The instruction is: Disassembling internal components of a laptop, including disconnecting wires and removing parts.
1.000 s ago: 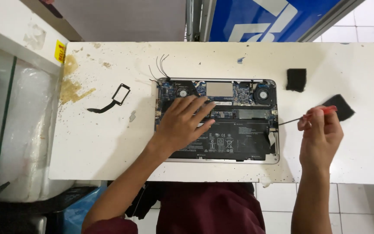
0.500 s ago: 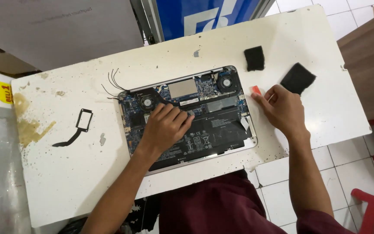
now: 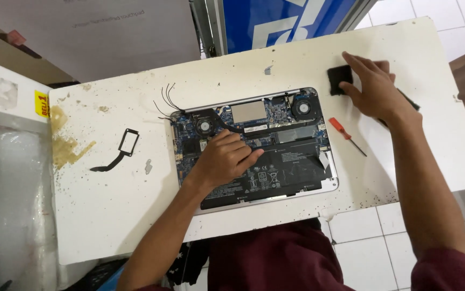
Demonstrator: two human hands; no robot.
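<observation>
A white, stained surface [image 3: 108, 215] is set over a white tiled floor [image 3: 372, 237]. A blue panel [image 3: 275, 24] is seen beyond it, and a glass cabinet [image 3: 6, 205] alongside.

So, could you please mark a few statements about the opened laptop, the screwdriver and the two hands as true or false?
1. The left hand rests on the opened laptop. True.
2. The right hand holds the red-handled screwdriver. False: the screwdriver lies on the white table, and the hand touches a small black square piece.
3. The laptop's fans sit along its far edge. True.
4. A black frame-shaped part with a tail lies on the laptop's battery. False: it lies on the table, left of the laptop.
</observation>
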